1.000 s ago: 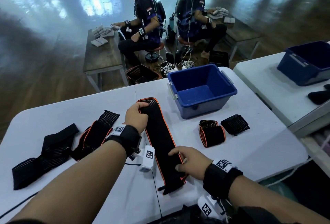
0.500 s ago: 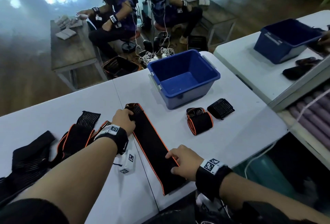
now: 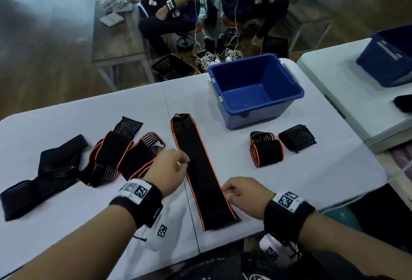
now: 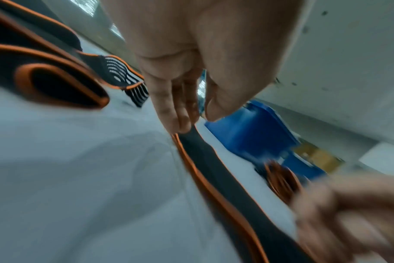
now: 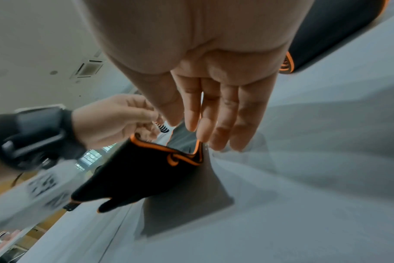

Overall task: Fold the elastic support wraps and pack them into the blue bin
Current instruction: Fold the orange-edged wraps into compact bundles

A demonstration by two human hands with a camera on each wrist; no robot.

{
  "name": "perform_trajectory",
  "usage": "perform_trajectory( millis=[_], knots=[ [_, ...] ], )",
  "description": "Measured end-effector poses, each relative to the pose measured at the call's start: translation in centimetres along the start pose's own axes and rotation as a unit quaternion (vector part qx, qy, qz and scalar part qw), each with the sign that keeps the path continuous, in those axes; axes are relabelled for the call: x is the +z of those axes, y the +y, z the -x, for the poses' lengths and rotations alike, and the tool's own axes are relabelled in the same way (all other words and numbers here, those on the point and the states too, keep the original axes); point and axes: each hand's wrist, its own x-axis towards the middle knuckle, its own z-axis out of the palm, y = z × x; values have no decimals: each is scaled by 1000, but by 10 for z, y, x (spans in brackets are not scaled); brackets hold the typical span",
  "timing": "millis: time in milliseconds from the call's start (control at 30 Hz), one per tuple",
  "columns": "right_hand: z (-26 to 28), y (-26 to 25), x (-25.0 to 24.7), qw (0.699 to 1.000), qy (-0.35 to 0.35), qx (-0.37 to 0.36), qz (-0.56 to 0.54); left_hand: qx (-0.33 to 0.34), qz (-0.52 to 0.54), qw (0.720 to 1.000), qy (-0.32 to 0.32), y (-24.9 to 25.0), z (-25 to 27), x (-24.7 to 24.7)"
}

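Two hands are at the long wrap point(image 3: 201, 172), which lies flat on the white table point(image 3: 312, 181) and runs from the near edge toward the far side, orange piping along both long edges. I see my left hand point(image 3: 170, 169) at its left edge about midway; in the left wrist view the fingers point(image 4: 169, 106) reach down straight, their tips at the orange edge, with the thumb close beside them. Whether they pinch the cloth I cannot tell. My right hand point(image 3: 242, 194) is at the right edge nearer me. In the right wrist view its fingers point(image 5: 216, 113) hang straight and together, tips just above or on the table beside the wrap; contact is unclear and nothing is held.

Far and to the right of the wrap stands the blue bin point(image 3: 287, 110), with no wrap in the part of its floor I can see. Between bin and near edge, right of the long wrap, lie a folded orange-trimmed wrap point(image 3: 266, 151) and, just beside it, a folded black wrap point(image 3: 297, 138). Left of my left hand sits a loose heap of unfolded wraps point(image 3: 116, 157), and further left a plain black wrap point(image 3: 40, 179) lies stretched out.
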Motion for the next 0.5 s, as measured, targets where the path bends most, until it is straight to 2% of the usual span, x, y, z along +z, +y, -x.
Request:
perform_trajectory(
  millis=[67, 133, 267, 400, 433, 500],
  knots=[
    [0, 1, -1, 1000, -17, -1, -16, 16, -8, 999, -51, 6, 42, 16],
    [0, 2, 0, 999, -28, 3, -30, 3, -16, 997, -77, 7, 73, 31],
    [-1, 7, 7, 998, -30, 9, -59, -35, 16, 998, -58, 6, 98, 48],
    [-4, 4, 8, 972, -49, 45, -223, -37, 5, 998, -52, 10, 105, 54],
    [-5, 3, 6, 970, -53, 47, -232, -40, 2, 998, -51, 9, 106, 54],
    [-5, 4, 3, 982, -58, 20, -181, -43, 5, 998, -49, 9, 108, 56]
  ],
)
